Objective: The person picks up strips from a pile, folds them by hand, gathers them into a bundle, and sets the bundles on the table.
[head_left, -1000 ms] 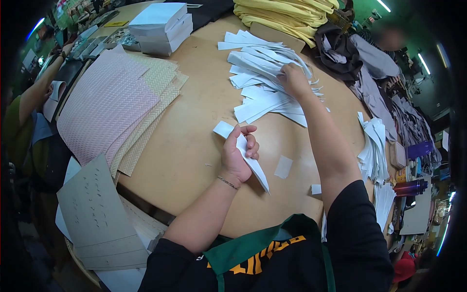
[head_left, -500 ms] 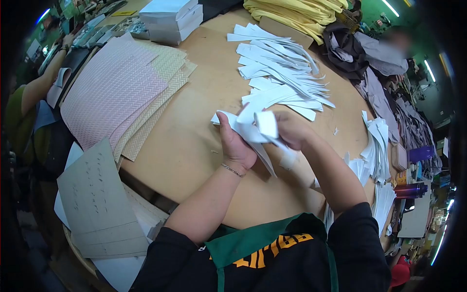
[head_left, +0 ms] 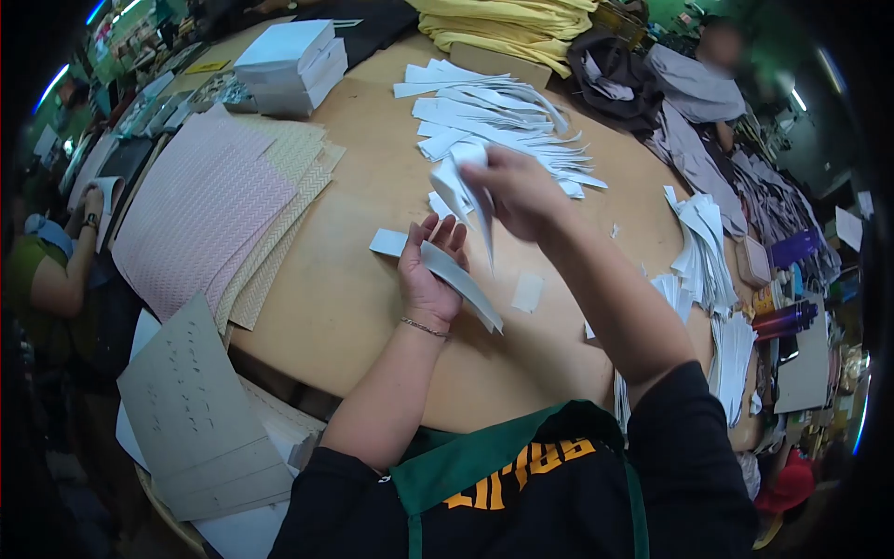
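Note:
My left hand [head_left: 430,284] is palm up above the table, with a white strip [head_left: 464,282] lying across the palm, held at the thumb. Its fingers are partly curled. Farther forward, my right hand [head_left: 523,191] grips a bent bundle of white strips [head_left: 453,186] whose loose ends hang down. I cannot tell how many strips are in it. Beyond that hand a fanned pile of white strips [head_left: 484,107] covers part of the table. A small pale rectangular piece [head_left: 528,292] lies on the tabletop to the right of my left hand.
Pink textured sheets [head_left: 200,205] overlap cream ones on the left of the table [head_left: 363,121]. Marked grey boards [head_left: 200,410] are at lower left. White stacks [head_left: 291,70], yellow fabric [head_left: 507,28] and more strips [head_left: 703,252] surround the work area. Another person's arm [head_left: 79,247] is far left.
My right hand has moved forward, away from my left hand, carrying the bundle of white strips. One strip stays across my left palm. The view has shifted slightly.

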### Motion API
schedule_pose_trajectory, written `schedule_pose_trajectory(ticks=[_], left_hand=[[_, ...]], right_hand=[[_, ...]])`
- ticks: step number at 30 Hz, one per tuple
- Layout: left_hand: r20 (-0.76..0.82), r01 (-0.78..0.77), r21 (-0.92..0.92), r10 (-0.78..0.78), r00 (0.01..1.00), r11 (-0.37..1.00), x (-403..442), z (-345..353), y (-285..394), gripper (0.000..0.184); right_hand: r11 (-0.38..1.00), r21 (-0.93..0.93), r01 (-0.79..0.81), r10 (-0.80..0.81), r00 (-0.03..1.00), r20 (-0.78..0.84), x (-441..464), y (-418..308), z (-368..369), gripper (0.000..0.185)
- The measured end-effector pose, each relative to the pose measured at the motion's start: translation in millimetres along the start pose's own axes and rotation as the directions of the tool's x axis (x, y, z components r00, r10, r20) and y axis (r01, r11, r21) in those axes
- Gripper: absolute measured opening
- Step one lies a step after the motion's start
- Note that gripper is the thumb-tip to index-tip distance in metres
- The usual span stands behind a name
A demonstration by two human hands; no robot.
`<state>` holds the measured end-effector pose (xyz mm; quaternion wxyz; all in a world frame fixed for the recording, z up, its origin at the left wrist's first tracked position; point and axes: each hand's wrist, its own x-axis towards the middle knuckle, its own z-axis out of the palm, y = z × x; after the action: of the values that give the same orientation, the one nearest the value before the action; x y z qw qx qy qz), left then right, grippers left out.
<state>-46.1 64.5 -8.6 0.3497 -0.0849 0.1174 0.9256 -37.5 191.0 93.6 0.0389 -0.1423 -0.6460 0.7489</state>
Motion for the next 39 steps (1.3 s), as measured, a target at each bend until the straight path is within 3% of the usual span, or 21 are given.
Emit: schedule_pose_trajectory(ticks=[4, 5, 7, 8, 9, 11, 12, 13, 16, 17, 18, 20, 21, 23, 27, 30, 34, 37, 39], left_hand=[[-0.005, 0.020, 0.032, -0.020, 1.000, 0.999, -5.3, 0.8, 1.5, 0.048], [0.009, 0.013, 0.101, -0.014, 1.000, 0.995, -5.4, -0.5, 3.6, 0.064], [0.189, 0.021, -0.013, -0.019, 0.982, 1.000, -5.4, 3.5, 6.4, 0.072], [0.279, 0.038, -0.065, -0.019, 0.960, 0.997, -6.1, 6.8, 6.4, 0.077], [0.278, -0.007, 0.000, 0.006, 0.961, 1.000, -14.0, 17.2, 7.1, 0.084], [0.249, -0.022, 0.033, 0.013, 0.968, 0.999, -17.7, 28.8, 4.9, 0.079], [0.234, -0.027, 0.053, 0.014, 0.972, 0.998, -17.0, 30.4, 2.3, 0.077], [0.212, 0.013, 0.084, -0.031, 0.977, 0.996, -15.9, 27.7, 0.5, 0.057], [0.065, -0.014, 0.214, 0.000, 0.998, 0.977, -3.8, 9.0, -7.3, 0.043], [-0.056, 0.026, 0.131, -0.018, 0.998, 0.991, -9.5, 21.1, -2.9, 0.031], [-0.058, 0.037, 0.121, -0.030, 0.998, 0.992, -7.8, 17.6, -1.2, 0.030], [-0.047, 0.050, 0.101, -0.046, 0.998, 0.994, -4.4, 11.1, 2.4, 0.030], [-0.122, 0.055, 0.090, -0.044, 0.992, 0.994, -8.1, 21.7, 2.2, 0.031], [0.006, 0.078, 0.030, -0.079, 0.997, 0.996, -7.8, 15.7, 4.1, 0.032], [0.118, 0.083, 0.030, -0.086, 0.989, 0.996, -2.2, 12.6, 6.2, 0.036], [0.082, 0.096, 0.094, -0.104, 0.991, 0.991, -3.6, 14.1, 1.5, 0.037], [0.013, 0.104, 0.158, -0.108, 0.994, 0.982, -4.4, 20.4, -2.1, 0.034], [0.016, 0.097, 0.145, -0.100, 0.995, 0.985, -5.2, 20.2, -0.6, 0.033], [0.015, 0.084, 0.158, -0.088, 0.996, 0.984, -6.0, 21.9, -0.5, 0.030]], right_hand=[[0.993, 0.039, 0.109, -0.113, 0.987, 0.118, 21.8, -40.9, 23.2, 0.021], [0.995, 0.013, 0.102, -0.102, 0.987, 0.120, 20.4, -40.8, 26.6, 0.021], [0.996, -0.040, 0.083, -0.078, 0.990, 0.121, 8.7, -33.8, 30.5, 0.020], [0.998, -0.053, 0.031, -0.025, 0.994, 0.111, 0.9, -23.4, 30.9, 0.019], [0.993, -0.078, -0.085, 0.091, 0.993, 0.081, -15.0, -16.8, 34.3, 0.017], [0.961, -0.256, -0.103, 0.138, 0.983, 0.122, -29.8, 21.0, 20.6, 0.020], [0.875, -0.480, -0.061, 0.136, 0.983, 0.122, -40.5, 29.5, 15.5, 0.023], [0.786, -0.617, -0.044, 0.155, 0.980, 0.127, -45.2, 30.6, 9.0, 0.024], [0.471, -0.882, -0.031, 0.173, 0.983, 0.058, -36.8, -1.1, -11.5, 0.028], [0.437, -0.898, -0.051, 0.044, 0.998, -0.035, -17.9, -2.0, -31.7, 0.028], [0.402, -0.913, -0.075, -0.092, 0.988, -0.122, 4.6, 1.4, -55.9, 0.029], [0.401, -0.915, -0.036, -0.265, 0.952, -0.153, 43.7, 4.9, -95.9, 0.034], [0.371, -0.928, -0.012, -0.301, 0.944, -0.133, 66.0, 14.3, -111.8, 0.036], [0.308, -0.951, 0.037, -0.367, 0.927, -0.083, 103.4, 30.1, -132.5, 0.041], [0.197, -0.980, -0.016, -0.249, 0.966, -0.066, 124.0, 29.8, -119.6, 0.050], [0.304, -0.951, -0.052, -0.142, 0.985, -0.099, 127.3, 27.8, -123.9, 0.049], [0.424, -0.905, -0.030, -0.190, 0.974, -0.122, 119.0, 29.6, -123.8, 0.042], [0.322, -0.947, -0.002, -0.225, 0.971, -0.079, 106.5, 21.6, -115.0, 0.044], [0.123, -0.988, 0.097, -0.379, 0.925, 0.044, 104.4, 28.9, -112.6, 0.040]])
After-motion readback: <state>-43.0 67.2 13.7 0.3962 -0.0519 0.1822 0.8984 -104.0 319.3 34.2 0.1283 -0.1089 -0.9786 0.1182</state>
